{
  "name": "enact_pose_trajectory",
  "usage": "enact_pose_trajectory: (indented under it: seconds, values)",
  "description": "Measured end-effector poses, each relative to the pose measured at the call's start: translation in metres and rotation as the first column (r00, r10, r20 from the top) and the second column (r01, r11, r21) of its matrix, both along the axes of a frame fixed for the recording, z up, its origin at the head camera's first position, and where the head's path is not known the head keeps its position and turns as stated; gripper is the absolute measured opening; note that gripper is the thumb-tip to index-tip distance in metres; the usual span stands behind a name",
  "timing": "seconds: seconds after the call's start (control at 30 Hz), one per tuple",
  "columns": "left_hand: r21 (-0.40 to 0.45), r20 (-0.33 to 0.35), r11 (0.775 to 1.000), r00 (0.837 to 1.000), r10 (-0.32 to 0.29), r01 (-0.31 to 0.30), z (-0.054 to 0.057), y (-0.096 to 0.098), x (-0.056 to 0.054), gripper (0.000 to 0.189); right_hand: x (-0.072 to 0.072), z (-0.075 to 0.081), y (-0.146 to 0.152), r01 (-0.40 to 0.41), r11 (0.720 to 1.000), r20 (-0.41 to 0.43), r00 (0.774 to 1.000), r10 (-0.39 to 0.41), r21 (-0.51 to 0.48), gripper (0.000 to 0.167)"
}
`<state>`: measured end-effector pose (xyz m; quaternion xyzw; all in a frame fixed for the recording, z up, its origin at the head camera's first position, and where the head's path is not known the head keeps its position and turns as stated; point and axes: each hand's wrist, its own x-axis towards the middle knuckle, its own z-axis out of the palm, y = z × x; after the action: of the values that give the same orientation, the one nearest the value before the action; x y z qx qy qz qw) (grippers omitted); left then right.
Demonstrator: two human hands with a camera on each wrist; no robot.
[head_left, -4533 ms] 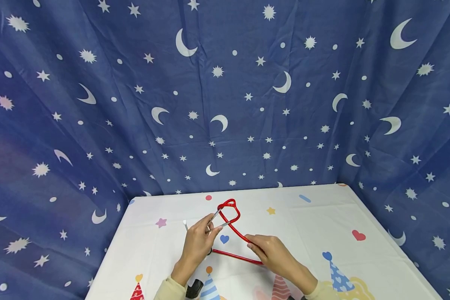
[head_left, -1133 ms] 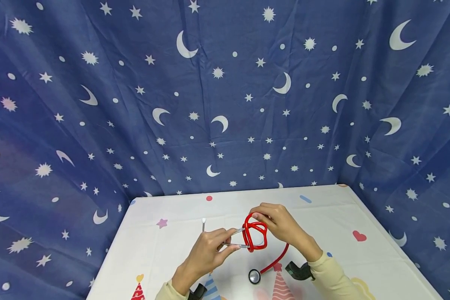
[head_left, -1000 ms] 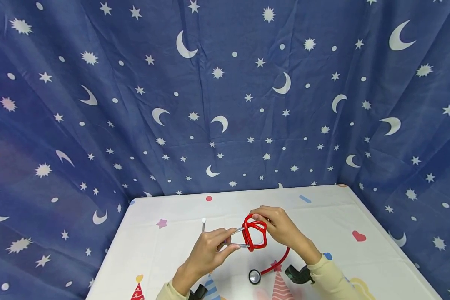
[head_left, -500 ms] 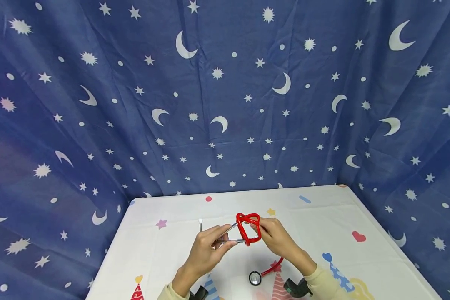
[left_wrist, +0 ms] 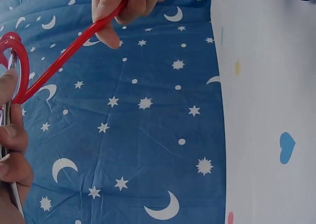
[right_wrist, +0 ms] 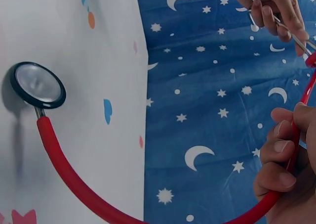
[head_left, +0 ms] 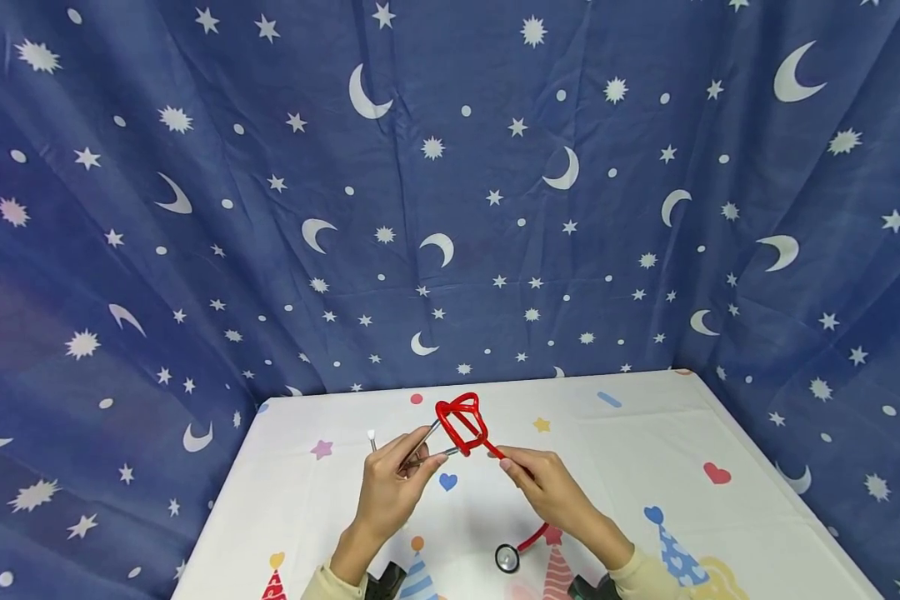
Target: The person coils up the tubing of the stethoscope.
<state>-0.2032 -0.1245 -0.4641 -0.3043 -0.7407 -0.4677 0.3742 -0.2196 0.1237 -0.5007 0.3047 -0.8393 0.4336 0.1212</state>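
Observation:
A stethoscope with red tubing is held up over the table between both hands. My left hand pinches its two metal ear tubes, fingers curled round them. Beyond those fingers the red tube is looped on itself like a loose knot. My right hand grips the single tube to the right of the loop, as the right wrist view shows with curled fingers. From there the tube hangs in a curve to the round silver chest piece, black-rimmed. One white ear tip sticks up behind the left hand.
The table has a white cloth printed with party hats, hearts and stars. A blue curtain with moons and stars surrounds its back and sides. Dark wrist mounts sit at both wrists.
The right hand has moved from the top of the loop down to the single tube. Both hands have shifted left with the stethoscope, and the loop looks smaller and tighter.

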Motion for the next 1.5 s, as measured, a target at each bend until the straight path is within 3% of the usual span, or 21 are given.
enact_pose_trajectory:
  seconds: [0.13,0.2,0.43,0.53,0.67,0.77,0.87,1.2,1.5]
  values:
    - [0.045,0.003,0.999,1.000,0.027,-0.027,0.016,0.003,0.009,0.036,0.004,-0.001,-0.002,-0.030,1.000,-0.011,0.999,0.030,0.006,0.025]
    - [0.063,0.009,0.997,0.999,0.034,-0.034,0.019,0.003,0.009,0.036,0.007,-0.003,-0.002,-0.042,0.999,-0.012,0.999,0.042,0.007,0.025]
    - [0.063,0.036,0.995,0.997,0.072,-0.074,-0.007,-0.004,-0.004,0.037,0.018,-0.004,-0.004,-0.076,0.997,-0.029,0.997,0.076,0.016,0.027]
    - [0.051,0.055,0.992,0.992,0.111,-0.114,-0.013,-0.008,-0.008,0.037,0.022,-0.003,-0.005,-0.091,0.996,-0.052,0.994,0.092,0.015,0.027]
    - [0.037,0.060,0.986,0.985,0.161,-0.163,-0.009,-0.008,-0.007,0.038,0.024,-0.004,-0.006,-0.100,0.995,-0.093,0.991,0.101,0.012,0.026]
    - [0.024,0.049,0.985,0.984,0.171,-0.173,-0.011,-0.008,-0.007,0.038,0.026,-0.005,-0.006,-0.101,0.995,-0.104,0.989,0.102,0.015,0.025]
    - [0.007,0.048,0.985,0.984,0.172,-0.172,-0.019,-0.011,-0.011,0.038,0.028,-0.005,-0.006,-0.103,0.995,-0.104,0.989,0.104,0.013,0.026]
    - [-0.052,0.034,0.977,0.977,0.209,-0.207,-0.023,-0.015,-0.013,0.038,0.032,0.000,-0.007,-0.125,0.992,-0.137,0.983,0.124,0.001,0.025]
    - [-0.134,-0.003,0.951,0.960,0.281,-0.279,-0.025,-0.015,-0.013,0.040,0.033,0.008,-0.004,-0.077,0.997,-0.134,0.988,0.076,-0.006,0.022]
